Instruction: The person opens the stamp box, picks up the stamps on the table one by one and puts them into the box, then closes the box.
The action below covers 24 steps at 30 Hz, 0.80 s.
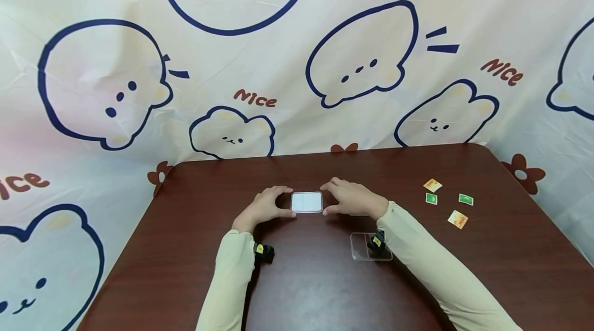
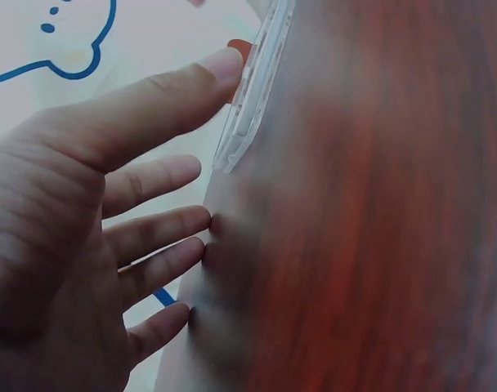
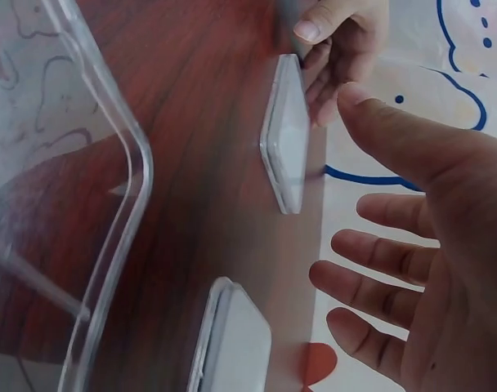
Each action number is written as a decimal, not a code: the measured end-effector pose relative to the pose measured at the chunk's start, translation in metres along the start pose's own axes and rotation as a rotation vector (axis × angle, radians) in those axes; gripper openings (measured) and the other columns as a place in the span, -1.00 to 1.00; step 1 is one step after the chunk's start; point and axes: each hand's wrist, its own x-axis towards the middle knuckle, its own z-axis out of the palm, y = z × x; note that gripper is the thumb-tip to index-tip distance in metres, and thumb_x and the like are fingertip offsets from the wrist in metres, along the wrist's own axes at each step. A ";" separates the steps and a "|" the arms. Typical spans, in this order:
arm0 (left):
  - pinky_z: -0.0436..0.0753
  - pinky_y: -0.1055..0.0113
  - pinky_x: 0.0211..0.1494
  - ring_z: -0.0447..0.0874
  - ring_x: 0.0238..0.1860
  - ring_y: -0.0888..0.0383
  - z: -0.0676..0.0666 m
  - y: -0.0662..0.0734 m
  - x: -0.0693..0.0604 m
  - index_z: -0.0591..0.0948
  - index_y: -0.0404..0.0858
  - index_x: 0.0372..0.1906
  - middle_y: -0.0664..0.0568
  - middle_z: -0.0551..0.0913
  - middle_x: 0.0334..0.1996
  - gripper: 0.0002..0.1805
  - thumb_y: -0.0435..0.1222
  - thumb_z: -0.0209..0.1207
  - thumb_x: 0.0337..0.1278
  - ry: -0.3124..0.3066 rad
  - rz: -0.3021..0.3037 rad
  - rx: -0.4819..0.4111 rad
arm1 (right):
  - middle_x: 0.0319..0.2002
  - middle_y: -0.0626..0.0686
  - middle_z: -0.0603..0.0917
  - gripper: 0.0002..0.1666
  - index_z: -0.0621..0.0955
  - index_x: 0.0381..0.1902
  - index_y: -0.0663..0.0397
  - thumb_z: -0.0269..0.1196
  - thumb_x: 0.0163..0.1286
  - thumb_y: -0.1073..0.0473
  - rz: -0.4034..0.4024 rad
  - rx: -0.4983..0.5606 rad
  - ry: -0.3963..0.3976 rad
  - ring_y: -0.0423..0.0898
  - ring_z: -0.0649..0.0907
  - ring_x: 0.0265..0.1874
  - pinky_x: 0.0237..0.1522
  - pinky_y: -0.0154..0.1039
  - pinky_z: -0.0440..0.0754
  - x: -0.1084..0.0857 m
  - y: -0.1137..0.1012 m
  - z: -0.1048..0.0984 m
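A small flat white case (image 1: 307, 202) with a clear rim lies on the brown table between the two hands. The left hand (image 1: 265, 205) is at its left side, thumb and fingers spread apart; in the left wrist view the thumb (image 2: 175, 98) is at the case's clear edge (image 2: 252, 90). Close to its right side is the right hand (image 1: 355, 199), fingers extended and holding nothing. The right wrist view shows that case (image 3: 288, 139) beside the left hand (image 3: 355, 41), and a second white case (image 3: 236, 343) below the right hand (image 3: 453, 220).
A clear plastic tray or lid (image 1: 359, 253) lies partly under the right wrist. Two orange cards (image 1: 432, 185) and two green cards (image 1: 466, 199) are scattered on the right of the table (image 1: 325, 284). A printed curtain (image 1: 292, 73) hangs behind it.
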 end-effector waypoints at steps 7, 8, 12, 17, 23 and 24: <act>0.12 -0.19 0.42 0.18 0.44 -0.14 0.001 -0.001 -0.003 0.43 -0.10 0.34 -0.09 0.31 0.41 -0.21 0.01 0.40 -0.05 -0.019 -0.015 0.014 | 0.21 0.11 0.47 -0.17 0.36 0.37 0.06 0.30 0.26 -0.19 0.052 0.032 -0.073 -0.03 0.57 0.10 0.05 -0.04 0.58 0.015 -0.007 0.011; 0.12 -0.19 0.42 0.18 0.44 -0.14 0.001 -0.001 -0.003 0.43 -0.11 0.34 -0.08 0.30 0.41 -0.21 0.01 0.40 -0.05 -0.022 -0.015 0.015 | 0.21 0.11 0.47 -0.16 0.35 0.38 0.06 0.31 0.26 -0.18 0.057 0.031 -0.079 -0.02 0.56 0.10 0.04 -0.03 0.57 0.017 -0.008 0.012; 0.14 -0.16 0.40 0.18 0.43 -0.13 0.001 -0.001 -0.002 0.44 -0.11 0.33 -0.07 0.30 0.41 -0.23 -0.02 0.40 -0.04 -0.018 -0.012 0.012 | 0.22 0.13 0.46 -0.12 0.33 0.39 0.07 0.31 0.25 -0.20 0.066 -0.004 -0.096 0.00 0.56 0.11 0.00 -0.03 0.58 0.025 -0.009 0.011; 0.17 -0.13 0.37 0.20 0.40 -0.11 0.002 -0.002 0.000 0.47 -0.10 0.31 -0.04 0.31 0.39 -0.27 -0.04 0.40 -0.04 0.000 -0.016 0.028 | 0.20 0.13 0.46 -0.12 0.33 0.39 0.07 0.31 0.24 -0.22 0.058 -0.043 -0.111 -0.01 0.57 0.08 -0.04 -0.07 0.59 0.034 -0.012 0.011; 0.17 -0.12 0.35 0.21 0.39 -0.10 0.005 -0.004 0.003 0.49 -0.08 0.28 -0.02 0.32 0.39 -0.30 -0.05 0.40 -0.03 0.012 -0.024 0.035 | 0.15 0.11 0.44 -0.16 0.38 0.36 0.05 0.32 0.23 -0.21 0.059 -0.052 -0.114 -0.05 0.58 -0.09 -0.19 -0.14 0.57 0.040 -0.016 0.016; 0.17 -0.11 0.35 0.21 0.39 -0.09 0.005 -0.004 0.003 0.50 -0.08 0.28 -0.02 0.32 0.39 -0.31 -0.05 0.40 -0.03 0.012 -0.026 0.034 | 0.14 0.11 0.44 -0.17 0.39 0.35 0.05 0.32 0.23 -0.21 0.060 -0.052 -0.114 -0.06 0.58 -0.12 -0.21 -0.15 0.57 0.041 -0.016 0.017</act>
